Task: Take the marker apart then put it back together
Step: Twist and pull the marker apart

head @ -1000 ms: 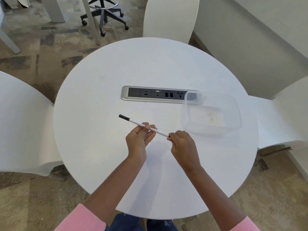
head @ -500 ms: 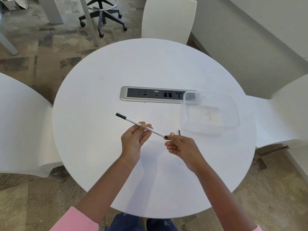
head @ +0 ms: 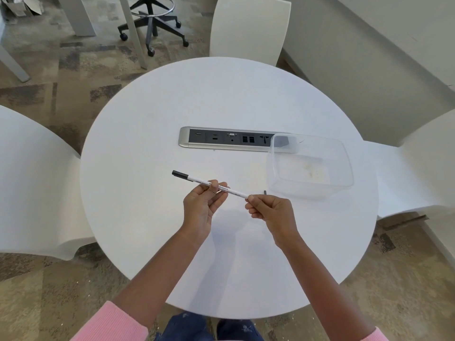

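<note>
Marker [head: 197, 179] held over table [head: 147, 217], black cap [head: 177, 173] on its left end, left hand [head: 199, 207] pinching mid-barrel. Right hand [head: 270, 210] curled at the right end, apparently gripping a small dark piece [head: 265, 192]. Likely one end part off; reassembly left.

Bright, even light is filling the room, washing the white table [head: 152, 148] nearly flat. Soft grey shadows are falling toward the near side under the left hand [head: 199, 207], the right hand [head: 273, 212] and the tub [head: 346, 166], whose rim is catching faint glints. The wide lens is bowing the chairs [head: 37, 180] at the edges. Print on the marker [head: 235, 193] is blurring beyond reading.
</note>
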The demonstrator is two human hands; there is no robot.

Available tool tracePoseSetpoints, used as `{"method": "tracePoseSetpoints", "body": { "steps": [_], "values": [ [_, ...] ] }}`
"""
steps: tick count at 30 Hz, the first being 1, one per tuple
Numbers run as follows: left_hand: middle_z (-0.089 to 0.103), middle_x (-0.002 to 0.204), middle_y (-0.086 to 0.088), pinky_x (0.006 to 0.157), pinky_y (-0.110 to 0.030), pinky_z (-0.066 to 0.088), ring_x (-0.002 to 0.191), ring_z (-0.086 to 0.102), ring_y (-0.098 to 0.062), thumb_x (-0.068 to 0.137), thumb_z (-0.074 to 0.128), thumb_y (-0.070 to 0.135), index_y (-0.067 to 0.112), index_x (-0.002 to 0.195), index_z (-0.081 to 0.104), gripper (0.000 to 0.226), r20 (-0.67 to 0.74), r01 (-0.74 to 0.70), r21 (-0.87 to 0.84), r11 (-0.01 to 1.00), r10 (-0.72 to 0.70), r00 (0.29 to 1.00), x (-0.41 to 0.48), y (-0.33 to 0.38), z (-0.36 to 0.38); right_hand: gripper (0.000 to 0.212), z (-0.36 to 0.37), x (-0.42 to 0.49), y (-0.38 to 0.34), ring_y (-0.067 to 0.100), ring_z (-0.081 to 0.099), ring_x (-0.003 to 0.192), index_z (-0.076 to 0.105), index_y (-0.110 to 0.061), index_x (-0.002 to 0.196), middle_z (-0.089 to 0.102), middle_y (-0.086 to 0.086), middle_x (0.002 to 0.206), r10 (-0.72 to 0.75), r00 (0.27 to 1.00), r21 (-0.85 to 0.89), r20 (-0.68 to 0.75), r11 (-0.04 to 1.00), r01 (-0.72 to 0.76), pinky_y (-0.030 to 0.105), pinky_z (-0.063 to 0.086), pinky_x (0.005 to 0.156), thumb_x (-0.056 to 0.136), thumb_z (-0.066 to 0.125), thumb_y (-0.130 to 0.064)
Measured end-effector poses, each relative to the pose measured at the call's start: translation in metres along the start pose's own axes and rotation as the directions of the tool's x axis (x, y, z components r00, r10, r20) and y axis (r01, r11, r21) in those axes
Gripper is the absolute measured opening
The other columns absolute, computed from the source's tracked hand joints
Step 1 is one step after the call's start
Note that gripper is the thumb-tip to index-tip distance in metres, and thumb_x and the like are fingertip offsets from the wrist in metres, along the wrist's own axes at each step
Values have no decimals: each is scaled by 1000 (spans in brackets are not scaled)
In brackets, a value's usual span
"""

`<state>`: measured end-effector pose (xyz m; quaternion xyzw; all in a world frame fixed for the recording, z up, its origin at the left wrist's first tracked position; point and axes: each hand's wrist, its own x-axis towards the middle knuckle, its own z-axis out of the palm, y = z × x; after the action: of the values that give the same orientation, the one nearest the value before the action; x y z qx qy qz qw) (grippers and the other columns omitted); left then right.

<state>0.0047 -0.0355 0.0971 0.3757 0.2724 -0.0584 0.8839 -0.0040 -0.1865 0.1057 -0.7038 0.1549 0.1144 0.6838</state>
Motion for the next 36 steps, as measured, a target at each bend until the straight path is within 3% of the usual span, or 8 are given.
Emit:
{"method": "tracePoseSetpoints", "body": {
  "steps": [8,16,21,25,27,29,33,36],
  "values": [
    [72,59,-1,57,-18,57,60,71,-11,87,55,2,4,76,58,12,-24,17,-24,1000,-17,1000,-1,6,5,11,3,-4,4,9,52,55,72,-8,78,63,1,61,-322,945,-275,-46,914,298,13,46,59,83,63,-11],
    [71,62,1,59,-16,55,66,70,-10,86,59,6,7,76,61,9,58,-80,182,980,71,996,0,8,5,18,-11,9,-19,9,56,62,65,-2,92,64,4,76,-40,956,-579,291,788,209,10,45,60,91,48,-6],
    [71,61,4,60,-15,55,64,69,-8,86,59,6,11,84,65,8,83,-164,258,952,147,986,0,9,6,19,-8,12,-27,4,55,59,67,-4,87,65,3,75,61,924,-647,378,731,216,6,43,53,90,49,-7],
    [71,59,4,59,-16,55,62,69,-8,84,61,6,10,79,65,7,63,-166,261,951,154,986,1,9,7,18,-7,13,-32,5,56,58,67,-1,85,65,3,73,100,905,-645,412,734,213,6,43,51,89,52,-10],
    [71,59,3,58,-15,55,61,68,-8,83,62,6,9,78,65,7,43,-164,239,957,158,987,2,9,8,19,-6,14,-34,4,54,56,68,-2,82,65,5,72,61,915,-660,400,712,241,8,42,52,89,52,-9],
    [70,59,3,59,-15,55,62,68,-8,83,62,6,8,77,65,7,23,-167,217,962,166,986,3,10,9,19,-3,13,-33,7,53,57,69,-3,80,66,6,71,-32,929,-693,368,657,297,18,43,57,88,52,-8],
    [69,60,2,58,-15,55,61,69,-7,84,61,5,7,76,64,9,-25,-170,189,967,177,984,5,8,12,23,1,11,-27,29,54,70,65,1,78,67,17,77,-217,903,-770,370,472,429,34,37,62,90,50,-12],
    [65,63,0,58,-15,55,60,68,-6,85,61,5,6,75,62,11,-67,-172,179,969,186,980,5,6,15,26,2,10,-22,26,41,66,62,3,79,51,14,67,-305,865,-806,399,333,489,30,22,57,93,47,-14]
  ]
}}
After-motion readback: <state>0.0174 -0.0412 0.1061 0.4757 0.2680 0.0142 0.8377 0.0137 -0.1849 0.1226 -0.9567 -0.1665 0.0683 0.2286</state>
